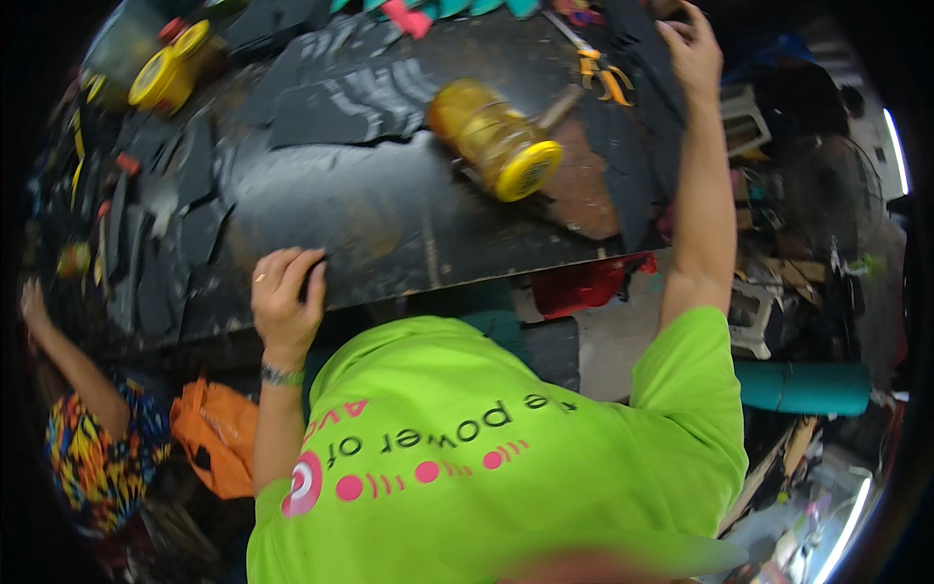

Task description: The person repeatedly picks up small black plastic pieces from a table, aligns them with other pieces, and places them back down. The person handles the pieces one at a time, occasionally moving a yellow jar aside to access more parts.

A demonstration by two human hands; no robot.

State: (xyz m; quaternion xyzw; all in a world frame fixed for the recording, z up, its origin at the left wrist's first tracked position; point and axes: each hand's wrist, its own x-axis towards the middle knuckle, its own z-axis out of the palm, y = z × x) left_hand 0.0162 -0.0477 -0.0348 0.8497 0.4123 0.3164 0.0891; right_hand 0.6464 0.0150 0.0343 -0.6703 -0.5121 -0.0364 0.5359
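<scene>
Right grip (689, 47) hung over the worktop's (321, 200) far right (could not tell whether grasping) | left grip (289, 290) rested released at near edge | black sheet (625, 165) lay left and bodyward of nearer right grip, long axis pointing away

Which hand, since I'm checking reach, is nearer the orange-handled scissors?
Right. The right hand is right of the scissors; the left hand is far left, by the table's near edge.
</scene>
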